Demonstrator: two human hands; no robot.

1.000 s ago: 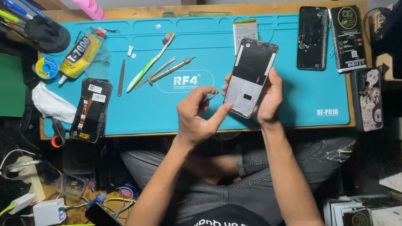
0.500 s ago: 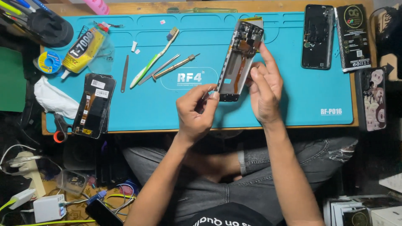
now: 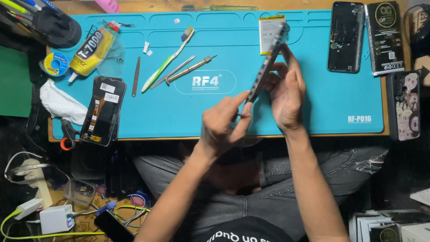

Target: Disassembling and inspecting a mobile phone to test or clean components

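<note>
Head view, phone frame: phone body [image 3: 265,67] held edge-on above the mat, centre of the frame, slightly right; only a thin dark side showing.
Long axis: slanted from lower left to upper right, lower end near the middle of the frame, upper end over the battery [image 3: 270,28] lying flat in the top centre-right.
Right hand [image 3: 286,92]: just right of the frame, palm cupped against its right side, fingers curled round the edge, holding it up.
Left hand [image 3: 222,123]: below and left of the frame, fingertips narrowed to a pinch at the lower end; whether a small tool sits in that pinch cannot be told.
Nearer hand: both touching; right carrying the length, left only at the lower tip.
Surface: blue work mat [image 3: 313,107] on a wooden bench, spanning most of the upper frame.
Left of the mat: toothbrush [image 3: 166,60], metal spudger [image 3: 135,76], tweezers [image 3: 172,71], screwdriver [image 3: 190,69], glue tube [image 3: 93,51], a display panel [image 3: 104,110] lying flat at the lower left edge.
Right of the mat: a dark phone back [image 3: 344,36] and a black box [image 3: 384,36], well apart from the hands.
Room: cluttered floor below the bench, cables and a charger [image 3: 56,218] in the lower left; crossed legs in jeans beneath the hands.
</note>
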